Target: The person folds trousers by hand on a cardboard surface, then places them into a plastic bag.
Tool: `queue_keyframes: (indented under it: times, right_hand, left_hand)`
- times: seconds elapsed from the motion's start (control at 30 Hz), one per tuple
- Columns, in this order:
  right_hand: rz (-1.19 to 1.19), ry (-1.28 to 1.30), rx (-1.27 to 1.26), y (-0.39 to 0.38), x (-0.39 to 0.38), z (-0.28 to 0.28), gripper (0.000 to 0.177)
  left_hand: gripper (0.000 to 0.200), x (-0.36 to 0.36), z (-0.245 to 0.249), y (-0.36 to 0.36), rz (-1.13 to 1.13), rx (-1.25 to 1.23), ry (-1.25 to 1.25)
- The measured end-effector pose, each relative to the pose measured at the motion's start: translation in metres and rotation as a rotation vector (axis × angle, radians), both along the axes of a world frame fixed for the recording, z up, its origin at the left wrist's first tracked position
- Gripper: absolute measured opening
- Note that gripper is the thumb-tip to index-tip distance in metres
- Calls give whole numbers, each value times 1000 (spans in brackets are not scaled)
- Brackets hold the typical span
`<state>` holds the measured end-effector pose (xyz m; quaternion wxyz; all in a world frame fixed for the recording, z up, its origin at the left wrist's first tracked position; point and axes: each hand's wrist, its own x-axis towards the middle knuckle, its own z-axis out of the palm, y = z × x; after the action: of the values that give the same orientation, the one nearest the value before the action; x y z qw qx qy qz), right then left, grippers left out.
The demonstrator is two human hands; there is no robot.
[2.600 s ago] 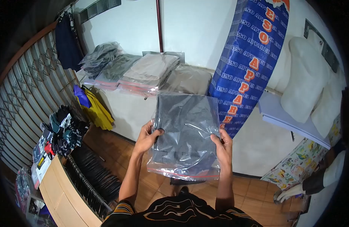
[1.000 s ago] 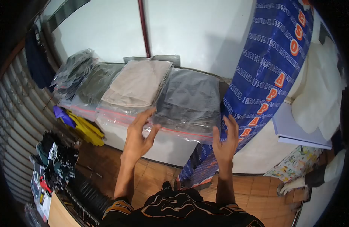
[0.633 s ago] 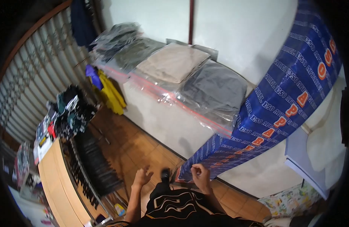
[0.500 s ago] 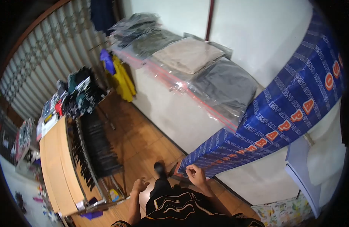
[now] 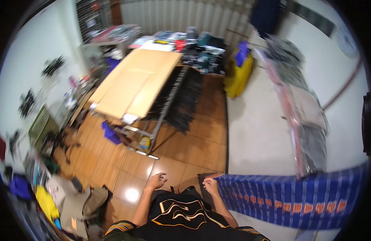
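My left hand (image 5: pixel 156 181) hangs in front of my body above the tiled floor (image 5: pixel 181 166). Its fingers are loosely bent and apart, with nothing in them. To the right, my right hand (image 5: pixel 210 186) has its fingers curled in, and no object shows in it. It overlaps the near end of a blue cloth banner (image 5: pixel 282 197) with orange letters, which runs off to the right. My black shirt (image 5: pixel 185 213) with gold and white lines fills the bottom middle.
Ahead stands a wooden-topped table (image 5: pixel 133 84), with black garments (image 5: pixel 185 104) hanging along its right side. Bagged folded clothes (image 5: pixel 310 108) lie along a white ledge (image 5: pixel 255 132) at right. Piled clothes (image 5: pixel 79 205) sit at lower left, near an office chair (image 5: pixel 44 124).
My view has swung left, so the table now stands ahead and the bagged clothes and banner sit farther right. Both hands stay low before my body.
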<state>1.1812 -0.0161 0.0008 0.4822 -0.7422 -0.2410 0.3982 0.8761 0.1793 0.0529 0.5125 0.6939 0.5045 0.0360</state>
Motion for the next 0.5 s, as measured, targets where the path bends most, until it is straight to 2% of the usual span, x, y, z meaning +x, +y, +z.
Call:
queue_keyframes:
  times: [0.03,0.1,0.17,0.2,0.23,0.3,0.4,0.5]
  right_hand:
    - [77,-1,-3,2,-11,-6,12]
    - [32,147,-220,8,-35,-16,10]
    - [-20,215,-286,4,-55,-49,11]
    - [4,202,-404,3,-66,-59,12]
    - [26,185,-524,-5,-72,-84,13]
    - [-108,322,-639,-17,-90,-138,20]
    - [208,148,-620,50,-132,-152,20]
    - [578,-77,-552,110,-181,-158,18]
  left_hand:
    - [49,-15,5,-2,77,-3,-1]
    - [49,-52,11,-11,109,-4,-2]
    - [48,-91,14,-20,203,18,-5]
    - [47,-116,16,-25,221,40,3]
    - [46,-142,21,-30,237,60,16]
    - [46,-198,25,-43,331,53,41]
    - [46,-279,17,-62,391,43,161]
    - [45,-358,15,-90,572,73,187]
